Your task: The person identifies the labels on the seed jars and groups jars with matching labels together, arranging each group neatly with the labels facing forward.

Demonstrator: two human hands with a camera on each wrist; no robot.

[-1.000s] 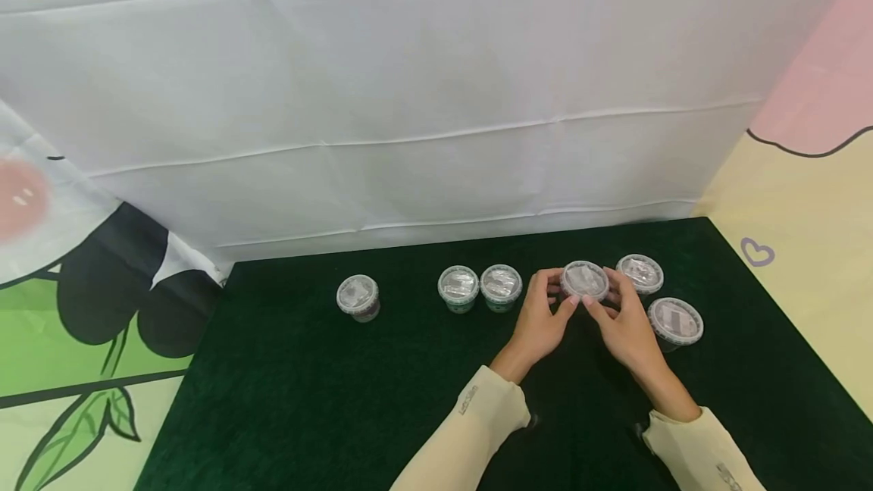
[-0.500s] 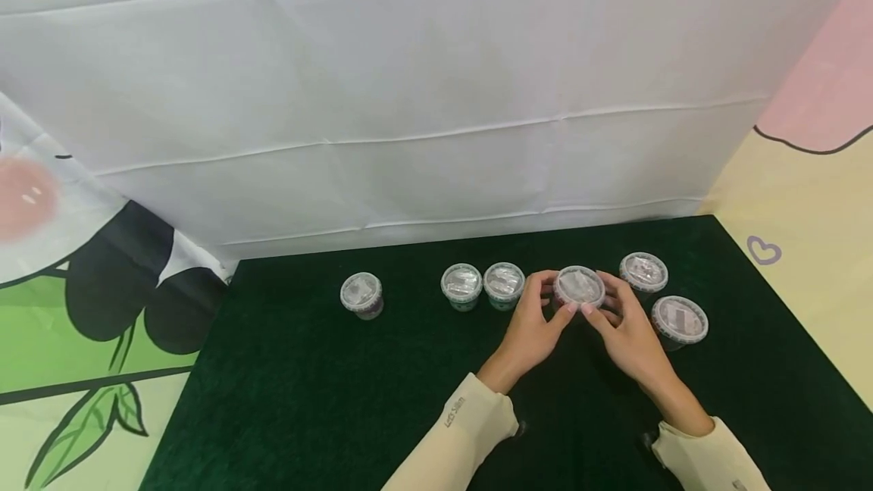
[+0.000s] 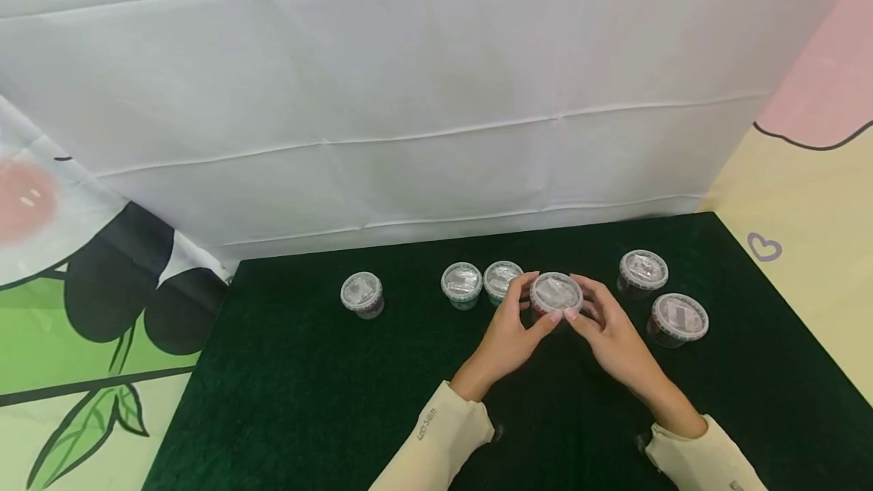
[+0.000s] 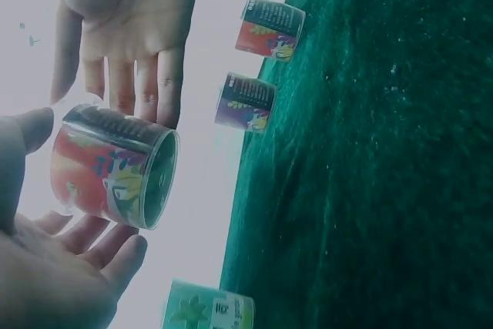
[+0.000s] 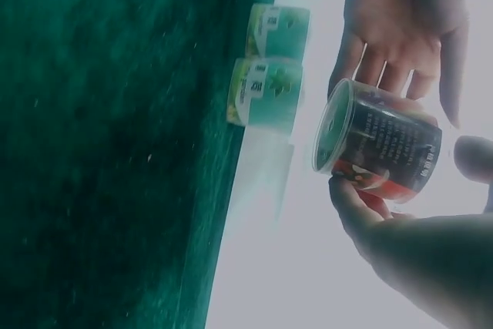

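Between both hands is a round lidded plastic tub [image 3: 555,292], clear-walled, its label red and black [image 4: 108,163]. My left hand [image 3: 503,343] pinches its left side, thumb at the near rim and fingers around the side. On the opposite side my right hand [image 3: 616,347] holds it the same way. Both wrist views show the tub raised off the table, with its clear bottom visible [image 5: 333,130]. Just beyond my left fingers stands a green-labelled tub [image 3: 501,276], partly covered by them; another green-labelled tub [image 3: 461,283] is beside it.
Two more lidded tubs stand on the right, one farther back [image 3: 643,271] and one nearer [image 3: 678,318]. A single tub [image 3: 362,292] stands apart on the left. Dark green cloth [image 3: 307,400] covers the table, and a white curtain [image 3: 409,97] hangs behind it.
Both hands have carried the held tub leftward and slightly nearer, away from the two tubs on the right. The left fingers now overlap the nearest green-labelled tub in the head view.
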